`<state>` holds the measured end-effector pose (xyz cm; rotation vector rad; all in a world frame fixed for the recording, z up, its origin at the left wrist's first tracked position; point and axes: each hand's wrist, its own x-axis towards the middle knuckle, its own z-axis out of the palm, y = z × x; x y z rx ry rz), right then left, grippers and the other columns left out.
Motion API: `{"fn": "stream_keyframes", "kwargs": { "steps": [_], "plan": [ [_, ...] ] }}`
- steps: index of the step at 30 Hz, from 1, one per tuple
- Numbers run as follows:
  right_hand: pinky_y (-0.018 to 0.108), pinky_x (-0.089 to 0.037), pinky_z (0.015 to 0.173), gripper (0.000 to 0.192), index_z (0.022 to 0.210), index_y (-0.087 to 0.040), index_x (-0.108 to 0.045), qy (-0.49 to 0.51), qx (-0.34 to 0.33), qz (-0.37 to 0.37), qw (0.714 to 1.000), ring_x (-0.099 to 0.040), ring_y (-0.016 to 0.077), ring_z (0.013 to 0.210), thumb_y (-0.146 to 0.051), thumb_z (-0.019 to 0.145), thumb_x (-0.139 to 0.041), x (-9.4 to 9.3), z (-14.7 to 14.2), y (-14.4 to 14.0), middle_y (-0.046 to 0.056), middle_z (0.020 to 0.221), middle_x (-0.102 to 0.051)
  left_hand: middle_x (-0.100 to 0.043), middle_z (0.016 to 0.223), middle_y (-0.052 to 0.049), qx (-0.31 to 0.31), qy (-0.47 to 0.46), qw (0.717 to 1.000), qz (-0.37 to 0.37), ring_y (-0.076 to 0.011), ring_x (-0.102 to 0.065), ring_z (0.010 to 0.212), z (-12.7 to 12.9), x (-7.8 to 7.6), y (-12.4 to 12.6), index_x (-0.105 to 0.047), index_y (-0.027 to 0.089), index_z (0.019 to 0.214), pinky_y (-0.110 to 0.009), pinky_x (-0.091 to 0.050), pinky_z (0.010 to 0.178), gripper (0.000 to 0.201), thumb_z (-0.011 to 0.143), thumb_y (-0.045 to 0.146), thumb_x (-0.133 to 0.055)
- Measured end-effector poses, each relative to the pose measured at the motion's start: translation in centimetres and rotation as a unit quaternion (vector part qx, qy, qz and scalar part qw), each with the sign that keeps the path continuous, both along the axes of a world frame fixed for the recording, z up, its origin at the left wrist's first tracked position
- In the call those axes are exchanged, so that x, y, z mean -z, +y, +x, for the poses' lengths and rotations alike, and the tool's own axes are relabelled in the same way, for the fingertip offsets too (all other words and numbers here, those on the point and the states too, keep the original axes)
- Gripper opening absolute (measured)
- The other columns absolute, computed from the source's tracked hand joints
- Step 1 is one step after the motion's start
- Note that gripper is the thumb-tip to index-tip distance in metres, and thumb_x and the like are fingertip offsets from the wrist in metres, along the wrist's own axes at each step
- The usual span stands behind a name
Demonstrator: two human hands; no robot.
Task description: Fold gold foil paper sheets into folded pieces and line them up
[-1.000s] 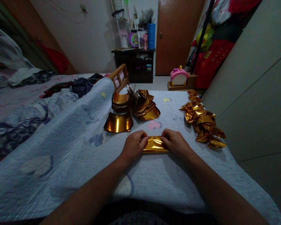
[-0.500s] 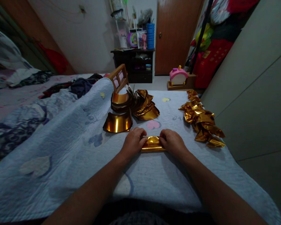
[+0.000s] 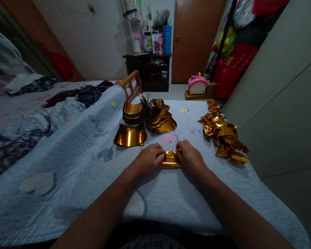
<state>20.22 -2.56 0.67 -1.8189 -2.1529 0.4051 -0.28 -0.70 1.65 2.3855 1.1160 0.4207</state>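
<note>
Bed quilt point(image 3: 67, 152) — both hands closer now, left hand point(image 3: 148, 158) and right hand point(image 3: 190, 157) fingers pinching narrower gold foil strip point(image 3: 171, 159) — fold tightening.

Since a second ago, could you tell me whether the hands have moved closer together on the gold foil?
Yes. The left hand and right hand have closed inward; less gold foil shows between them, while the pink heart on the quilt keeps its place.

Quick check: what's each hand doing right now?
Left hand: closed on the left end of the folded gold paper, pressing it to the blanket.
Right hand: closed on the paper's right end.
</note>
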Motion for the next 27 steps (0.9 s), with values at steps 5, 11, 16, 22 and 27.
{"fn": "stream_keyframes", "kwargs": {
  "steps": [5, 11, 16, 22, 27],
  "plan": [
    [0.028, -0.033, 0.069, 0.012, 0.086, -0.019, -0.067, -0.018, -0.103, 0.013, 0.994, -0.054, 0.0181, 0.085, -0.016, 0.093, -0.057, 0.2, 0.0, 0.2, 0.005, 0.091, -0.061, -0.063, 0.099, -0.006, -0.026, 0.037, 0.999, 0.018, -0.0232, -0.057, 0.097, 0.6, 0.1, -0.7, -0.067, 0.020, 0.093, -0.035, -0.045, 0.087, 0.015, 0.092, 0.032, -0.059],
    [0.028, -0.035, 0.073, 0.009, 0.089, -0.018, -0.067, -0.013, -0.147, 0.016, 0.989, -0.054, 0.0182, 0.085, -0.016, 0.093, -0.060, 0.4, 0.2, 0.4, 0.005, 0.090, -0.063, -0.059, 0.105, -0.006, -0.032, 0.066, 0.997, 0.028, -0.0240, -0.053, 0.100, 0.5, 1.1, -1.0, -0.061, 0.021, 0.101, -0.037, -0.043, 0.088, 0.017, 0.092, 0.034, -0.061],
    [0.030, -0.037, 0.077, 0.015, 0.093, -0.016, -0.066, -0.038, -0.151, 0.031, 0.987, -0.053, 0.0189, 0.086, -0.015, 0.096, -0.052, 0.4, 0.1, 0.1, 0.007, 0.093, -0.063, -0.058, 0.110, -0.007, -0.030, 0.103, 0.994, 0.036, -0.0252, -0.051, 0.101, 0.3, 1.2, -1.2, -0.058, 0.020, 0.105, -0.039, -0.043, 0.090, 0.022, 0.092, 0.038, -0.062],
    [0.035, -0.038, 0.079, 0.013, 0.097, -0.016, -0.064, -0.094, -0.158, 0.059, 0.981, -0.053, 0.0235, 0.089, -0.024, 0.096, -0.054, 0.2, -0.2, -0.6, 0.010, 0.099, -0.064, -0.056, 0.117, -0.007, -0.033, 0.120, 0.992, 0.011, -0.0260, -0.049, 0.106, 0.2, 0.7, -1.8, -0.055, 0.022, 0.113, -0.041, -0.041, 0.094, 0.027, 0.092, 0.039, -0.061],
    [0.038, -0.036, 0.075, 0.015, 0.099, -0.018, -0.062, -0.120, -0.157, 0.083, 0.977, -0.051, 0.0261, 0.089, -0.028, 0.097, -0.051, 0.0, -0.4, -1.3, 0.011, 0.098, -0.063, -0.054, 0.121, -0.008, -0.020, 0.110, 0.994, -0.019, -0.0267, -0.048, 0.110, -0.2, 0.4, -1.8, -0.054, 0.023, 0.118, -0.041, -0.040, 0.097, 0.033, 0.090, 0.038, -0.063]
  ]
}}
